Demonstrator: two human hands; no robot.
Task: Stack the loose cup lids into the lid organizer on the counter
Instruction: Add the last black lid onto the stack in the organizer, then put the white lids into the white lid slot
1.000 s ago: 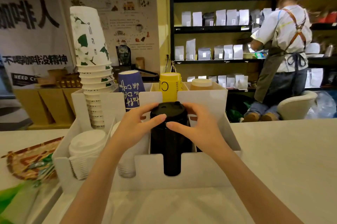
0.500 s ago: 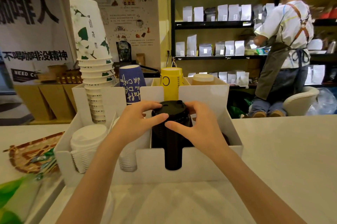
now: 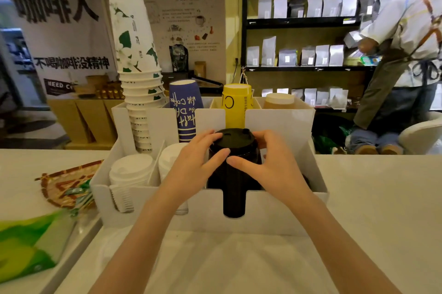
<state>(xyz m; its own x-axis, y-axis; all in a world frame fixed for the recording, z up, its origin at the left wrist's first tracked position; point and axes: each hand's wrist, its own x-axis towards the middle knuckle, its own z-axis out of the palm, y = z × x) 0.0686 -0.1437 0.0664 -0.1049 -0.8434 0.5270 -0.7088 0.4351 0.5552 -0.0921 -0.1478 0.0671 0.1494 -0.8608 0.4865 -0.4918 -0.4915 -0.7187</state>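
Matt black plastic lids in a smooth white board organizer beside printed paper cups; pale table.

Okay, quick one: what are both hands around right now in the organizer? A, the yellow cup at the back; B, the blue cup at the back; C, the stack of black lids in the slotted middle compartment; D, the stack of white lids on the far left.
C: the left hand and right hand cup the top of the stack of black lids in the lid organizer.
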